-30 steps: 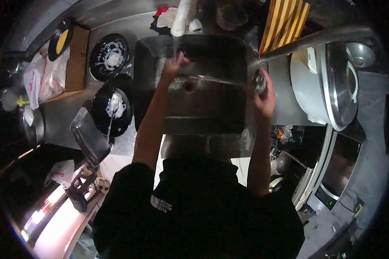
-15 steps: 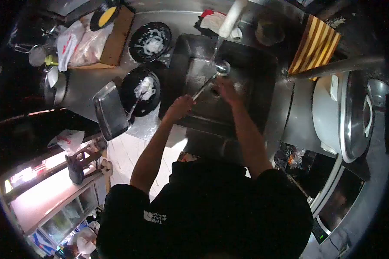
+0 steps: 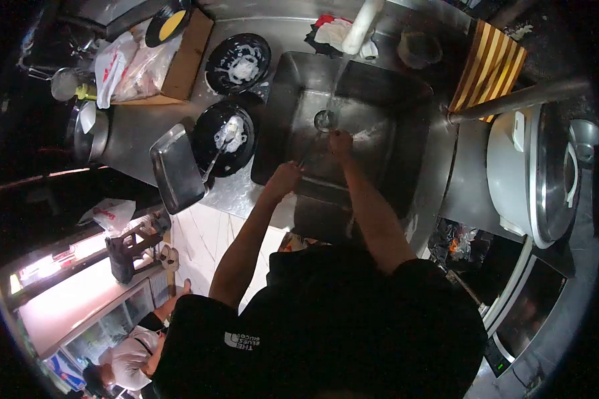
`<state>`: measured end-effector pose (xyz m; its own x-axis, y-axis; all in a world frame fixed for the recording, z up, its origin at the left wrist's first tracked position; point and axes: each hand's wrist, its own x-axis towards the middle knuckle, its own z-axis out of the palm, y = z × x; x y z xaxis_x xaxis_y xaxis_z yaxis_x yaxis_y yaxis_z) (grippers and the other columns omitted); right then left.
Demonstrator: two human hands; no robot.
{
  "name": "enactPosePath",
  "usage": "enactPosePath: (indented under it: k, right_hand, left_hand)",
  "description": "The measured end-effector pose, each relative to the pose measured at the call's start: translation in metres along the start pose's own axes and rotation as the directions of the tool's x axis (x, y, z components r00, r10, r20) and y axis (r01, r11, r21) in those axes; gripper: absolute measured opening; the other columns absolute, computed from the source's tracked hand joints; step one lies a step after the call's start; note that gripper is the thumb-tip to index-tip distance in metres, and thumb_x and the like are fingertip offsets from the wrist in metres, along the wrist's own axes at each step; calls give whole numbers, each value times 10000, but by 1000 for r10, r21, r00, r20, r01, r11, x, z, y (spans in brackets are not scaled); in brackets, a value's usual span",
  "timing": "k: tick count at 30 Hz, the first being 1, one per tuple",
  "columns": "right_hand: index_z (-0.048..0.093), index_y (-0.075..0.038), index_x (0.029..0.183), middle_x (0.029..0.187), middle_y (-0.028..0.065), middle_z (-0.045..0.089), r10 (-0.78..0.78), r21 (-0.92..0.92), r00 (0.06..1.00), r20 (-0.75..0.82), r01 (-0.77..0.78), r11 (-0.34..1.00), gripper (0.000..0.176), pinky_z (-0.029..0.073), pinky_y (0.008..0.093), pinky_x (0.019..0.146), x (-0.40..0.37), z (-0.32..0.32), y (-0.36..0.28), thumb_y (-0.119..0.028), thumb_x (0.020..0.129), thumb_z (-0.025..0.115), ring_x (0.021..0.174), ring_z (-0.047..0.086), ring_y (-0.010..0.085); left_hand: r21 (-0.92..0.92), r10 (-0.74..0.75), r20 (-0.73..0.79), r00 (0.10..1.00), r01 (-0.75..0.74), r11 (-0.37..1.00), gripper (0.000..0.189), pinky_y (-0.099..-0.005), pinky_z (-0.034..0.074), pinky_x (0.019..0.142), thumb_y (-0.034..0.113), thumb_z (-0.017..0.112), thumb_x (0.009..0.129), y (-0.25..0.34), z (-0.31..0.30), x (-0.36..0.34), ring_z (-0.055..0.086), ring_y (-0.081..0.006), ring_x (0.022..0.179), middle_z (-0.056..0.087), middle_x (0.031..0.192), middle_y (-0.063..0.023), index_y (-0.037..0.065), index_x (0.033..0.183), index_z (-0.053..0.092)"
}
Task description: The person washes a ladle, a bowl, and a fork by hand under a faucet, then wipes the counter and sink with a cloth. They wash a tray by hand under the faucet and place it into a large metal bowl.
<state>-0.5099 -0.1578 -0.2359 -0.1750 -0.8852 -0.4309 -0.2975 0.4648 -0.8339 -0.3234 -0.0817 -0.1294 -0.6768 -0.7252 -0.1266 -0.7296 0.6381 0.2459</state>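
Note:
My left hand (image 3: 285,178) is wrapped round the handle of a metal ladle over the sink (image 3: 411,163). The ladle's round bowl (image 3: 325,120) lies low in the basin, near the stream of water (image 3: 340,81) from the white-wrapped faucet (image 3: 362,28). Close beside the bowl, my right hand (image 3: 340,143) is closed, fingers down; whatever it may hold is hidden.
Two black bowls with white foam, a far one (image 3: 254,81) and a near one (image 3: 205,147) with a utensil in it, stand left of the sink. A metal tray (image 3: 173,174) leans nearby. At right are a large cooker (image 3: 509,169) and a striped board (image 3: 482,70). Another person (image 3: 130,359) is at lower left.
The ladle's bowl has moved down and left, lower into the sink. My right hand has shifted slightly toward me, and the left hand has lowered. A person has come into view at lower left.

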Motion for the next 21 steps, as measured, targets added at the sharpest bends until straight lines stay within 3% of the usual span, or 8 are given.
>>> enactPosePath:
  k: [2, 5, 7, 10, 11, 14, 16, 21]
  right_hand:
    - [584, -40, 889, 696, 62, 581, -76, -196, 993, -95, 57, 979, 218, 489, 300, 580, 4, -8, 0, -239, 873, 498, 613, 573, 150]
    - [594, -49, 924, 742, 58, 590, -31, 143, 974, 223, -1, 990, 193, 490, 296, 613, 26, -4, 11, -205, 866, 499, 674, 581, 142]
    - [598, -59, 932, 708, 52, 580, -290, 725, 892, 347, -58, 687, 199, 484, 287, 596, 25, 0, 3, -227, 876, 508, 660, 577, 138]
    - [601, -67, 917, 699, 40, 577, -267, 787, 919, 290, -71, 613, 227, 478, 277, 574, 21, -1, -17, -278, 890, 521, 630, 570, 136]
    - [601, -67, 917, 699, 40, 577, -272, 786, 917, 293, -69, 615, 227, 478, 277, 574, 28, -1, -19, -278, 890, 521, 630, 570, 136]
    - [591, -58, 967, 764, 45, 595, 18, 460, 988, 156, -88, 884, 366, 477, 302, 572, 72, 6, 5, -407, 876, 533, 674, 585, 174]
    - [579, -62, 1032, 857, 69, 608, 187, -50, 976, -109, -194, 980, 470, 469, 344, 564, 71, -4, -14, -485, 830, 561, 727, 591, 219]
    - [579, -93, 1089, 1021, 78, 583, 222, 375, 931, 289, -324, 869, 540, 438, 402, 754, 36, -13, -57, -527, 769, 600, 986, 527, 196]
  left_hand:
    - [-245, -185, 332, 925, 274, 930, 252, -378, 513, 658, 148, 614, 741, 9, -9, -4, 612, -317, 799, 594, 829, -186, -34, 911, 570]
    - [-438, -209, 145, 967, 252, 863, 259, -388, 507, 662, 120, 628, 698, 11, 14, -20, 608, -328, 803, 590, 817, -188, -38, 895, 569]
    - [-523, -311, 220, 925, 381, 763, 257, -401, 503, 663, 87, 624, 670, 13, 16, -19, 606, -336, 803, 589, 820, -197, -39, 886, 566]
    - [-331, -370, 146, 917, 398, 856, 226, -416, 502, 668, 53, 577, 683, 26, 8, -26, 610, -345, 798, 588, 816, -208, -36, 890, 558]
    - [-82, -282, -44, 958, 278, 957, 203, -421, 504, 675, 42, 539, 709, 32, 2, -29, 615, -348, 796, 587, 806, -210, -33, 897, 553]
    - [-129, -438, 102, 893, 449, 884, 237, -419, 510, 685, 53, 521, 732, 31, 28, -35, 618, -350, 803, 572, 809, -205, -33, 951, 547]
    - [-166, -562, 73, 824, 565, 808, 322, -418, 516, 686, 63, 514, 746, 52, -4, -34, 621, -358, 804, 556, 863, -211, -36, 1053, 512]
    - [-116, -703, 248, 666, 741, 661, 537, -413, 526, 673, 85, 522, 763, 87, -64, -27, 619, -368, 813, 509, 1051, -245, -11, 1271, 380]
